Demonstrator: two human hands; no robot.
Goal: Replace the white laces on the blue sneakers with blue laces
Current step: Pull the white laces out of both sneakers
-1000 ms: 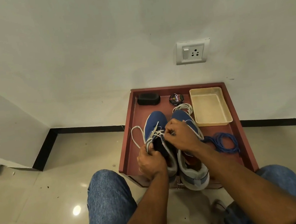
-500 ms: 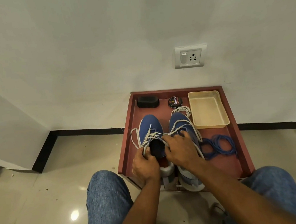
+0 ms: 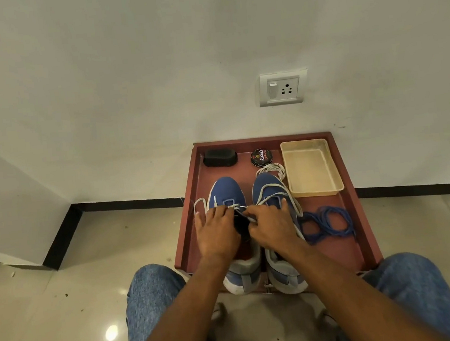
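Note:
Two blue sneakers stand side by side on a red-brown tray (image 3: 192,210), toes toward the wall. My left hand (image 3: 217,235) lies flat over the left sneaker (image 3: 225,191), fingers spread across its eyelets. My right hand (image 3: 273,227) pinches the white lace (image 3: 269,197) at the left sneaker's throat; that lace trails over the right sneaker (image 3: 265,184). A loose loop of white lace (image 3: 198,205) hangs left of the left shoe. The blue laces (image 3: 326,223) lie in a tangle on the tray, right of the shoes.
At the tray's back stand a black brush (image 3: 219,157), a round polish tin (image 3: 261,157) and a cream plastic tray (image 3: 311,168), with a coil of white lace (image 3: 272,168) beside it. A wall socket (image 3: 282,88) is above. My knees in jeans flank the tray's near edge.
My left hand has let go of the shoe's side and now lies flat over the eyelets. My right hand has moved lower on the left shoe, drawing white lace out across the right shoe.

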